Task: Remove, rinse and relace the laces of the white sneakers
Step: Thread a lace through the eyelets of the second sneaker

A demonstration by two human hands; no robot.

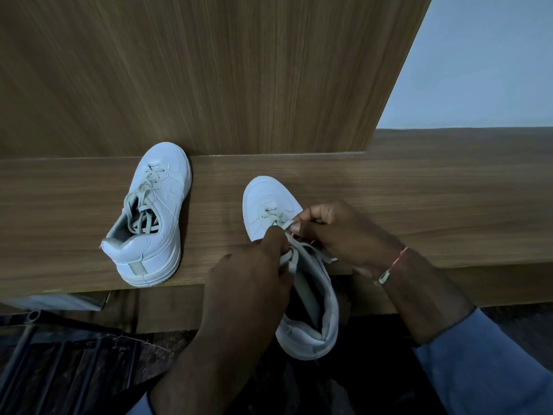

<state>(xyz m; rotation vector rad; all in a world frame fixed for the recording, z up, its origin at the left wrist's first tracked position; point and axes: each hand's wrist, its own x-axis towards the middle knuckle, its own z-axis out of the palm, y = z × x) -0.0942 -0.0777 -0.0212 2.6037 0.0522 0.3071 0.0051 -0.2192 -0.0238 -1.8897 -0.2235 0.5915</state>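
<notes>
Two white sneakers rest on a wooden ledge (419,205). The left sneaker (155,217) stands alone, laced loosely with a grey lace (140,205). The right sneaker (269,199) points away from me, and its heel (311,336) hangs over the ledge's front edge. My left hand (248,283) pinches a loop of its grey lace (291,259) over the tongue. My right hand (338,232) pinches another strand of the same lace beside the eyelets. The lace is threaded only through the eyelets nearest the toe; my hands hide the middle of the shoe.
A tall wooden panel (209,70) rises behind the ledge, and a pale wall (484,61) shows to its right. Below the ledge on the left is a dark metal rack (59,360). Light blue sleeves cover both forearms, and a thread band (392,265) circles my right wrist.
</notes>
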